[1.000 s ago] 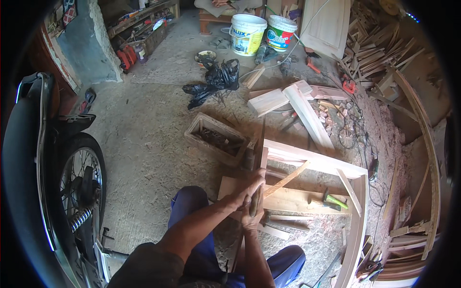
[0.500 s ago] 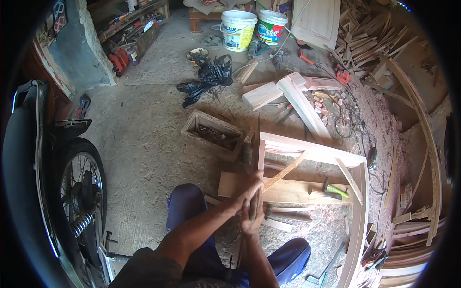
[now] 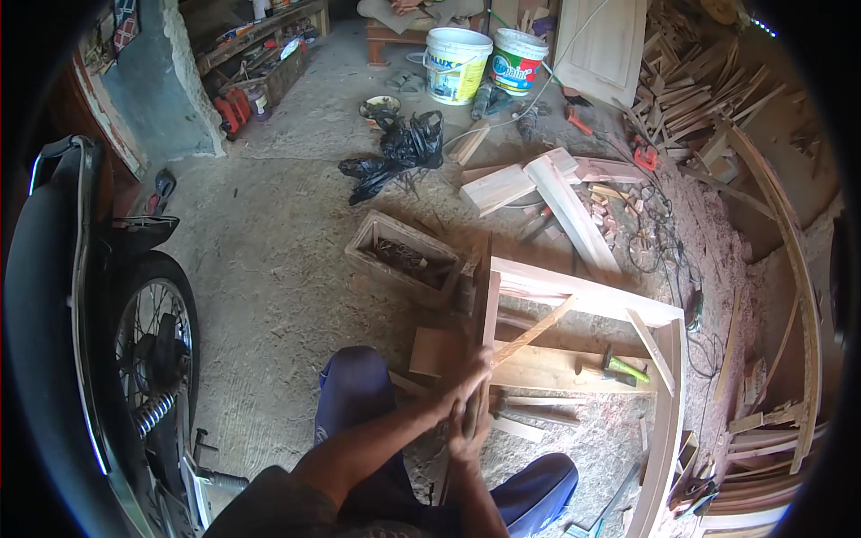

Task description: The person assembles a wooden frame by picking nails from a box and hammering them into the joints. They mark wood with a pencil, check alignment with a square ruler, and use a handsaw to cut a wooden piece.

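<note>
Both hands are together at the left rail of a pale wooden frame (image 3: 583, 289), in front of my knees. My left hand (image 3: 468, 372) closes round something along the rail's near part. Just nearer to me, my right hand (image 3: 468, 429) presses against it with fingers close together. A long, narrow dark piece (image 3: 489, 244) points away from the hands beside the rail; most of it is hidden, so its kind is unclear. A slanting wooden brace (image 3: 536, 330) crosses the frame's corner. Inside the frame, a hammer with a green handle (image 3: 628, 368) rests on a plank (image 3: 556, 372).
A wooden box of nails (image 3: 359, 255) stands left of the frame. Cut boards (image 3: 574, 211) and a black plastic bag (image 3: 408, 143) lie beyond. Two paint buckets (image 3: 457, 67) are farther back. A motorcycle (image 3: 54, 314) stands at left; scrap wood (image 3: 700, 81) and cables (image 3: 664, 247) lie at right.
Both hands have slid a little nearer to me along the rail, and the dark piece's tip has drawn back with them. The view has shifted slightly.
</note>
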`<action>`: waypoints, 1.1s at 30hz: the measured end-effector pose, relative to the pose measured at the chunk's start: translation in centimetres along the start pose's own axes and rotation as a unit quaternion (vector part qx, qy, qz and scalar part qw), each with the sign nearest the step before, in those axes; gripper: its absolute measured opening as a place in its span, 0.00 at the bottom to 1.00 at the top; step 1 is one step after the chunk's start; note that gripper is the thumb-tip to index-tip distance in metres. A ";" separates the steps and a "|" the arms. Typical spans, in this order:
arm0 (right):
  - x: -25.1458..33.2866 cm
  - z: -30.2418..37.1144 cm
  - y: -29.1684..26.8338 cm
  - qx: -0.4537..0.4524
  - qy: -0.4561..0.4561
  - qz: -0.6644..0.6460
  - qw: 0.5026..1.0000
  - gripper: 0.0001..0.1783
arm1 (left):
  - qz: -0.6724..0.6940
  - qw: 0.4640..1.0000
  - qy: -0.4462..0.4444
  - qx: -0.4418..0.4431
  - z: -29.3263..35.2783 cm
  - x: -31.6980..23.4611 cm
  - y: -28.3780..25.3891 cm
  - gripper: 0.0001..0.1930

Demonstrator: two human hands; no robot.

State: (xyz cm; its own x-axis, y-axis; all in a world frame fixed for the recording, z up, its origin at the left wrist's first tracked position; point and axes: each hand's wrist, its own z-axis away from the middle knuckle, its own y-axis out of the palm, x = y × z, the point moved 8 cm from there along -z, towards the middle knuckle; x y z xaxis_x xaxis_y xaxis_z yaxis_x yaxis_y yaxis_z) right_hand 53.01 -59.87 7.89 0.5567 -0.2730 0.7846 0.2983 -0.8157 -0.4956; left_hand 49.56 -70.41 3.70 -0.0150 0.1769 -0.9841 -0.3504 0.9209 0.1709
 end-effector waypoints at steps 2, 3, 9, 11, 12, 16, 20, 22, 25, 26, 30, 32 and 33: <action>0.9 3.0 -1.7 0.049 0.043 0.020 0.998 0.32 | 0.041 0.999 -0.022 0.001 2.9 1.2 1.5 0.20; 0.5 2.7 -1.4 0.037 0.048 -0.008 0.998 0.32 | 0.053 0.998 -0.027 -0.002 3.2 1.3 1.5 0.21; -3.0 -4.9 1.4 -0.020 0.034 -0.028 0.999 0.32 | 0.040 0.996 -0.055 0.057 -5.0 -0.1 -1.1 0.19; -0.8 -6.0 1.2 -0.021 0.040 -0.063 0.997 0.33 | -0.069 0.995 0.032 0.065 -6.3 -0.8 -2.9 0.16; 1.3 -6.4 0.6 -0.016 0.064 -0.110 0.992 0.33 | -0.140 0.984 0.091 0.058 -6.0 -2.3 -3.6 0.15; 7.2 -4.6 -4.1 0.004 -0.048 0.082 0.996 0.34 | -0.362 0.876 0.320 0.020 0.8 -13.2 0.8 0.10; 12.2 -7.6 -4.0 0.147 -0.079 0.087 0.982 0.36 | -0.413 0.828 0.363 -0.111 1.3 -18.4 -5.4 0.10; 12.0 -8.4 -6.5 0.093 -0.110 0.093 0.985 0.36 | -0.545 0.766 0.314 -0.136 -0.1 -20.0 -7.6 0.10; 9.3 -7.4 -9.0 0.079 -0.086 0.139 0.983 0.36 | -0.738 0.638 0.207 -0.075 -0.1 -19.8 -12.4 0.11; 7.5 -6.9 -9.8 0.084 -0.077 0.159 0.981 0.35 | -0.762 0.627 0.156 -0.046 0.2 -17.7 -14.5 0.12; -2.1 -3.5 -15.0 0.103 0.035 0.266 0.958 0.29 | -0.790 0.599 0.016 0.126 1.9 -8.1 -19.2 0.14; -6.3 -1.1 -18.4 0.060 0.086 0.293 0.950 0.26 | -0.803 0.570 0.023 0.176 3.1 -3.0 -20.2 0.14; -8.4 0.2 -19.9 0.056 0.123 0.306 0.942 0.26 | -0.786 0.589 0.018 0.187 3.4 -0.5 -20.8 0.13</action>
State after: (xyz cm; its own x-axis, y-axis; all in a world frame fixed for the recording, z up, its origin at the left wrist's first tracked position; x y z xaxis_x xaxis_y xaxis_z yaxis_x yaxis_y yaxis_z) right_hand 42.53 -41.23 11.10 0.4581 -0.7965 0.3947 0.0675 -0.4116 -0.9089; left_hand 60.05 -88.44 0.81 0.0303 -0.9976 0.0616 0.2720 -0.0511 -0.9609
